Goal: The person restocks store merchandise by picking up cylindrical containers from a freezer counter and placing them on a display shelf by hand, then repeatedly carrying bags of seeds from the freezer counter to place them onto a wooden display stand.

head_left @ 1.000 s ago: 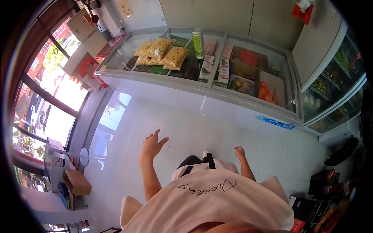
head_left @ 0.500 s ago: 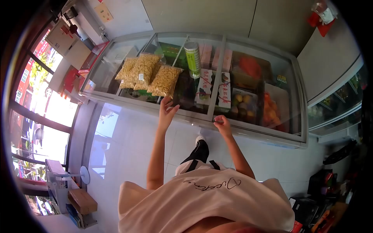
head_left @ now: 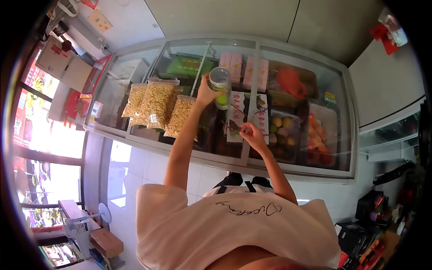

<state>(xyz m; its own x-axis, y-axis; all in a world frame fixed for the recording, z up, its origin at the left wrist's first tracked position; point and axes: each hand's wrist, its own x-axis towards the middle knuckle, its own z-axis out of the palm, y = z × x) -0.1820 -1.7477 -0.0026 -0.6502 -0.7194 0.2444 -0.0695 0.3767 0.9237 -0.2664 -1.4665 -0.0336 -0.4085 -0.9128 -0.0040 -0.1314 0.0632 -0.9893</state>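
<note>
My left hand (head_left: 208, 93) is wrapped around a tall canister (head_left: 220, 81) with a green label and a clear, pale top, its upper end facing me. My right hand (head_left: 253, 136) is over the middle bar of the glass counter, fingers curled together above a white box (head_left: 236, 112) with red lettering. What its fingertips hold, if anything, cannot be made out. Left of my left hand, clear bags of pale yellow, nut-like pieces (head_left: 155, 105) lie on the glass top, partly hidden by my forearm.
The glass display counter (head_left: 288, 170) spans the view. Inside it are pink boxes (head_left: 256, 72), a green box (head_left: 185, 66), round fruit (head_left: 282, 130) and orange items in a tray (head_left: 317, 139). A small fan (head_left: 104, 212) and a cardboard box (head_left: 107, 242) stand at lower left.
My left hand has moved from beside the bags to the canister and taken hold of it; the canister now tilts toward me. My right hand has reached farther over the counter. I stand closer.
</note>
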